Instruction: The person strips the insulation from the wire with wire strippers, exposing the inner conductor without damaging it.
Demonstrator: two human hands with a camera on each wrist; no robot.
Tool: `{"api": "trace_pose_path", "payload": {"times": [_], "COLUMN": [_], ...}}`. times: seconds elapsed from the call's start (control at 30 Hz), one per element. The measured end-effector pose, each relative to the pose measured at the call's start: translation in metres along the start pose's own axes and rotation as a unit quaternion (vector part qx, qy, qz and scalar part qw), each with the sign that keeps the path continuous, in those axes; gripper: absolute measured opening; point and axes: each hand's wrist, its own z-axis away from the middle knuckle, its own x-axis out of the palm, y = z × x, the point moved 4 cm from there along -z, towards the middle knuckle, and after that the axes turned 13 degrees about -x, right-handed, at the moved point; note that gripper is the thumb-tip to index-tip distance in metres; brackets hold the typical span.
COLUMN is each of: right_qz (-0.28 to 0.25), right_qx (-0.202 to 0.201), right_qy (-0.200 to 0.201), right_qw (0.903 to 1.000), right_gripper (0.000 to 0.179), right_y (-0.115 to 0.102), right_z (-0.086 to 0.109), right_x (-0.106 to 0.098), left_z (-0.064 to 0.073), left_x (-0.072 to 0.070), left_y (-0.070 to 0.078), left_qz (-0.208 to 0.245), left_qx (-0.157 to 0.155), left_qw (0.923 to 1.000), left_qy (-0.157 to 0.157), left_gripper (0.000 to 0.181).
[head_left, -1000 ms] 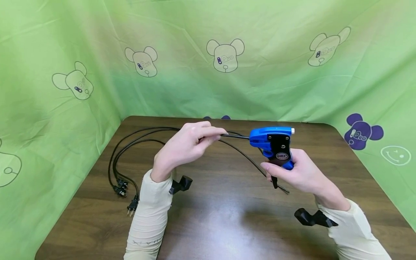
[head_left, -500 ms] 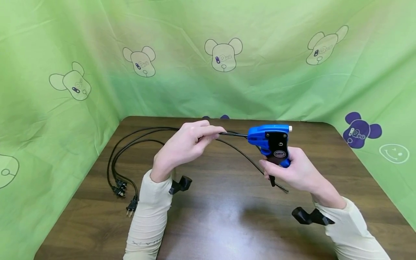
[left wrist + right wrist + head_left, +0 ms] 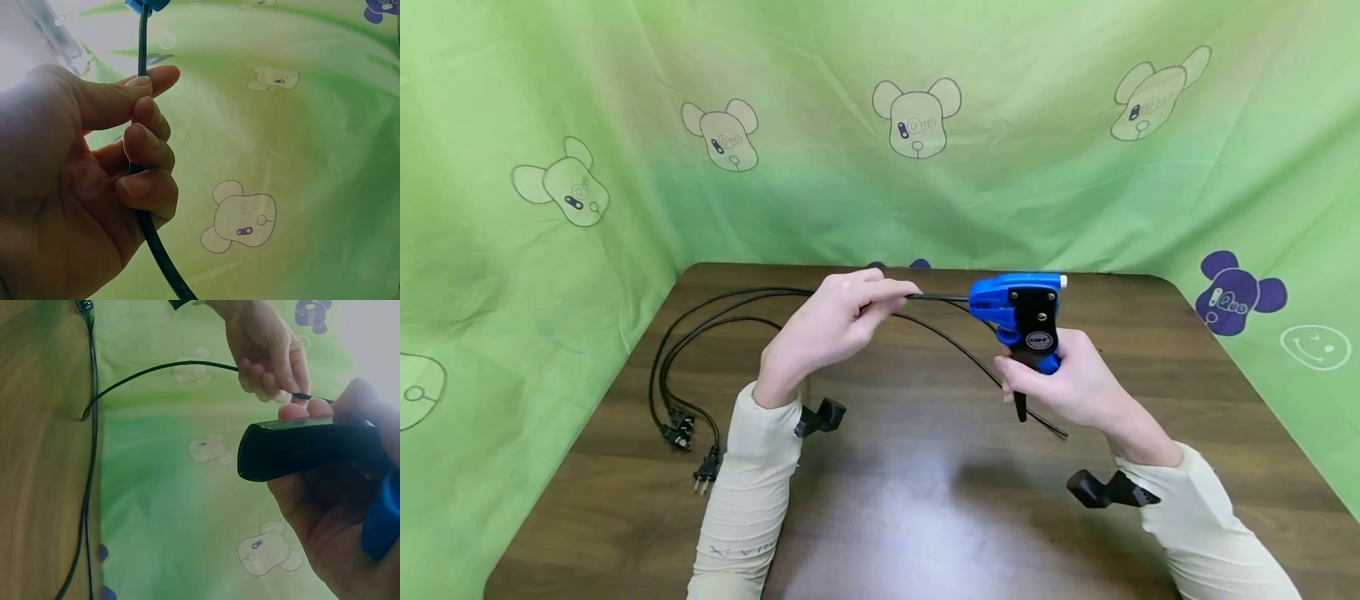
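Both hands have risen slightly since the earlier frame, the right hand (image 3: pixel 1075 383) bringing the blue tool (image 3: pixel 1037 317) a shade nearer the left hand (image 3: pixel 838 321); beneath both grips spreads the table (image 3: pixel 887 517). Right-hand fingers are wrapped round the tool's handle, its nose facing the left grip; left thumb and fingers grasp the held cable (image 3: pixel 940 297), which runs nearly straight from fingertips to nose. Good handling here, I judge, means keeping cable and nose in line, steadying the left pinch close to the tool, and squeezing only with the cable seated squarely; a kink between the grips could spoil the bite. How deep the cable reaches is hidden inside the tool; loose cables (image 3: pixel 951 341) run partly behind both grips, so their paths break off; the plugs (image 3: pixel 707 471), left of the left grip, overlap too much to make out fully.
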Motion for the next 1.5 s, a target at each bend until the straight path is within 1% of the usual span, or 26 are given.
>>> {"api": "trace_pose_path", "payload": {"times": [0.17, 0.3, 0.5, 0.73, 0.93, 1.23, 1.5], "right_qz": [0.005, -0.003, -0.018, -0.036, -0.048, -0.071, -0.082], "right_qx": [-0.008, -0.018, -0.021, -0.034, -0.03, -0.019, -0.02], "right_qy": [0.006, 0.006, 0.0, -0.007, -0.011, -0.001, -0.006], "right_qw": [0.9999, 0.9998, 0.9996, 0.9987, 0.9983, 0.9973, 0.9964], "right_gripper": [0.007, 0.008, 0.007, 0.011, 0.012, 0.008, 0.008], "right_y": [0.003, 0.006, 0.013, 0.017, 0.021, 0.025, 0.03], "right_z": [-0.004, -0.006, -0.008, -0.013, -0.013, -0.014, -0.016], "right_x": [0.003, 0.004, 0.004, 0.004, 0.004, 0.003, 0.007], "left_z": [-0.002, -0.005, -0.009, -0.011, -0.013, -0.018, -0.016], "left_x": [0.0, 0.002, 0.005, 0.005, 0.008, 0.008, 0.008], "left_y": [-0.004, -0.007, -0.01, -0.013, -0.014, -0.013, -0.016], "left_qz": [-0.005, -0.009, -0.009, -0.006, -0.011, -0.015, -0.032], "left_qx": [-0.005, -0.006, -0.016, -0.017, -0.019, -0.027, -0.043], "left_qw": [1.0, 0.9999, 0.9998, 0.9998, 0.9998, 0.9995, 0.9986], "left_qy": [-0.001, 0.0, -0.002, 0.002, 0.003, -0.002, -0.005], "left_gripper": [0.024, 0.024, 0.024, 0.023, 0.023, 0.024, 0.024]}}
